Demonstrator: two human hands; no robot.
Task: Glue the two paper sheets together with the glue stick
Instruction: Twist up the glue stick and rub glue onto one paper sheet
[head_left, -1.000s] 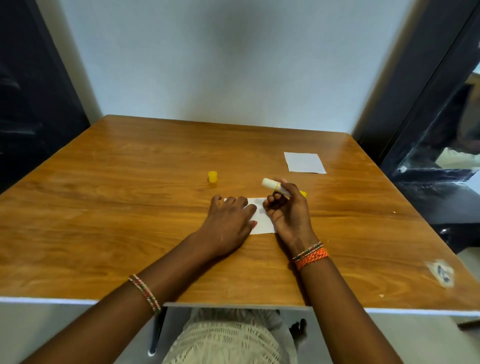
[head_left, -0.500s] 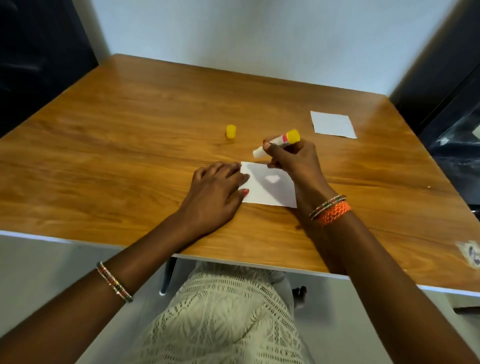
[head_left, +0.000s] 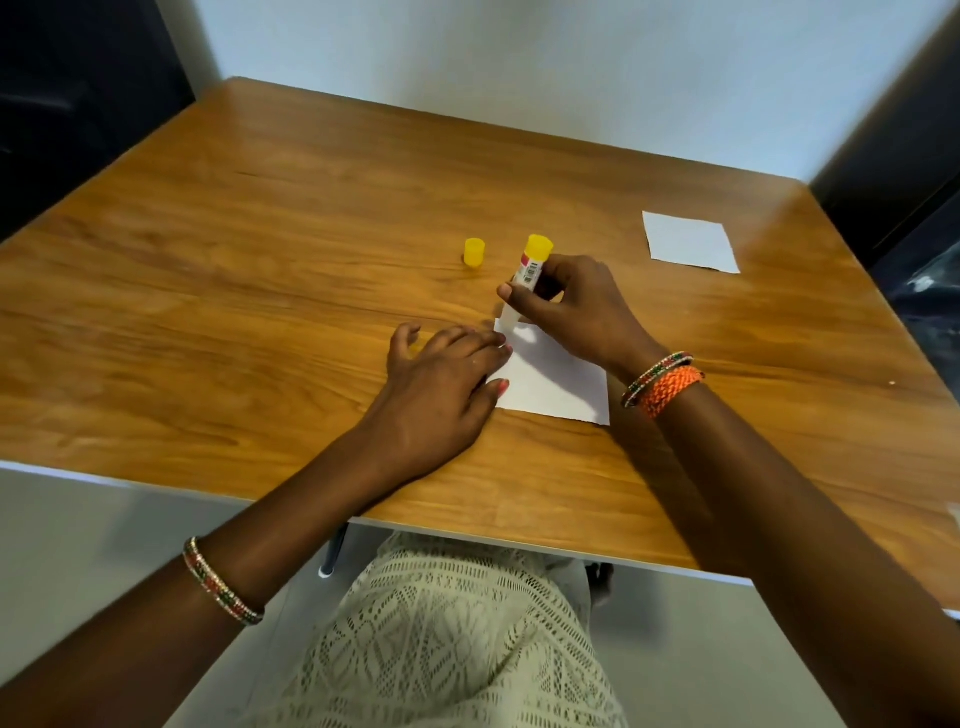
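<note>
Glue stick (head_left: 529, 270), in my right grip (head_left: 566, 306) clamped round its barrel: swung since a moment ago from slanting to upright, tip at the far corner of the near sheet (head_left: 553, 379); left hand (head_left: 441, 384) flat on it, fingers apart; second sheet (head_left: 688, 241) well apart on the bench (head_left: 260, 234); gluing likely just beginning.

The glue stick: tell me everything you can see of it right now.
The glue stick is a slim white tube with a red and white label and a yellow end pointing up. Its cap is off: the yellow cap stands apart on the table to its left. The right hand pinches its middle, holding it nearly upright, with the lower tip at the far left corner of the near paper sheet.
</note>
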